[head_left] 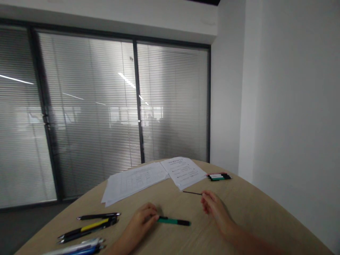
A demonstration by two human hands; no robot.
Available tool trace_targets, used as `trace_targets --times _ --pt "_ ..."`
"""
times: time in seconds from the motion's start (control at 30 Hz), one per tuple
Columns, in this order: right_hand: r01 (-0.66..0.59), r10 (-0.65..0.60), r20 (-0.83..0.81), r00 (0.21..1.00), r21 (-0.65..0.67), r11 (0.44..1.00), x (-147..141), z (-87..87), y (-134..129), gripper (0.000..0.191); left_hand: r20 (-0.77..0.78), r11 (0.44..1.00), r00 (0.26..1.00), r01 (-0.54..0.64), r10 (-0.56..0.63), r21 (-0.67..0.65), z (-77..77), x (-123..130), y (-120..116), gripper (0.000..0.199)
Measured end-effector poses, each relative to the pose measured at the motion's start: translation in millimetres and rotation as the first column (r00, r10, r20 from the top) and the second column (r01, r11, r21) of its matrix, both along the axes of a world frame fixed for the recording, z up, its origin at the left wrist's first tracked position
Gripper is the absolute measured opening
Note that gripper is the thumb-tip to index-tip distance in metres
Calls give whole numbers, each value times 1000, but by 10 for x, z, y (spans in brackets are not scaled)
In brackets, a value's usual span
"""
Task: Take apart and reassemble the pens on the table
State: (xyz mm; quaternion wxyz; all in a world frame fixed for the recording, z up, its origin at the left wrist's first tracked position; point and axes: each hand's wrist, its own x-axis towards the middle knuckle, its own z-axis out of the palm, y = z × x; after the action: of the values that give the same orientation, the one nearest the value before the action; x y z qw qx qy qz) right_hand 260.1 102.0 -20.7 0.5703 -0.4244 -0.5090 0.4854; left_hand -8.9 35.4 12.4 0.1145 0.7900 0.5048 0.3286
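My left hand (145, 219) is closed around one end of a green and black pen (171, 221), which lies low over the table and points right. Between the fingertips of my right hand (212, 205) is a thin dark pen refill (192, 193), its free end reaching left toward the papers. The fingers of my right hand are pinched together, and they cover the refill's right end. Whether the green pen touches the tabletop I cannot tell.
Printed sheets (138, 179) lie on the round wooden table (170, 244), with another printed page (184, 173) beside them. A small group of pens (219, 176) sits at the right. Black and yellow pens (90, 226) and white and blue pens (82, 247) lie at left.
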Motion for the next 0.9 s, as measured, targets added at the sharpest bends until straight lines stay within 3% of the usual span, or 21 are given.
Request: trace_targets --times 0.17,0.27,0.6,0.77,0.9 --pt "-55 55 14 998 27 998 2 -1 -2 23 -216 1000 976 -4 9 24 -12 18 -37 9" --pt "-60 59 55 997 26 998 -7 17 -14 23 -283 1000 959 -24 27 13 21 77 -78 14" --pt "-172 113 317 942 166 971 -56 7 -129 21 -248 999 968 -38 40 13 71 170 -164 25" --pt "-277 60 533 844 337 900 -69 66 -300 11 -244 996 969 -14 35 88 117 337 -247 23" --pt "-356 23 611 791 430 830 -92 139 -422 8 -304 994 952 6 28 108 176 485 -312 17"
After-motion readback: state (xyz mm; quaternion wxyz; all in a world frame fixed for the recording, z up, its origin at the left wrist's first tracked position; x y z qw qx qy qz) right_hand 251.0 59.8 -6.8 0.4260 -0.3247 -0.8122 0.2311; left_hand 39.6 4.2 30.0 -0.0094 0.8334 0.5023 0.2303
